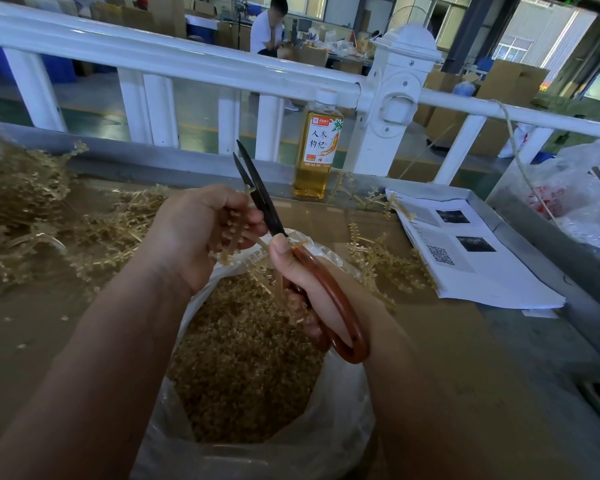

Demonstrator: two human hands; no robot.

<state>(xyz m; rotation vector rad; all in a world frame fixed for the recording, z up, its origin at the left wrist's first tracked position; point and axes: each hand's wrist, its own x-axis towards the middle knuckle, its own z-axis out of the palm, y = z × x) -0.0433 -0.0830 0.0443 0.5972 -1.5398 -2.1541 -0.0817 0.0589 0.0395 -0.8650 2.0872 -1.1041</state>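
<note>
My right hand (302, 271) grips the brown-handled scissors (336, 306), whose dark blades (257, 188) point up and away, slightly parted. My left hand (201, 230) holds a tan plastic sprue strip (236, 244) with small nubs, right beside the blades. Both hands hover over an open clear plastic bag (340, 427) filled with small tan cut pieces (243, 358).
A heap of tan sprue strips (25, 209) lies on the brown table at the left, and more strips (381, 258) lie at the right. A bottle of yellow drink (317, 147) stands by the white railing (187, 60). Printed papers (471, 251) lie at the right, beside plastic bags (582, 188).
</note>
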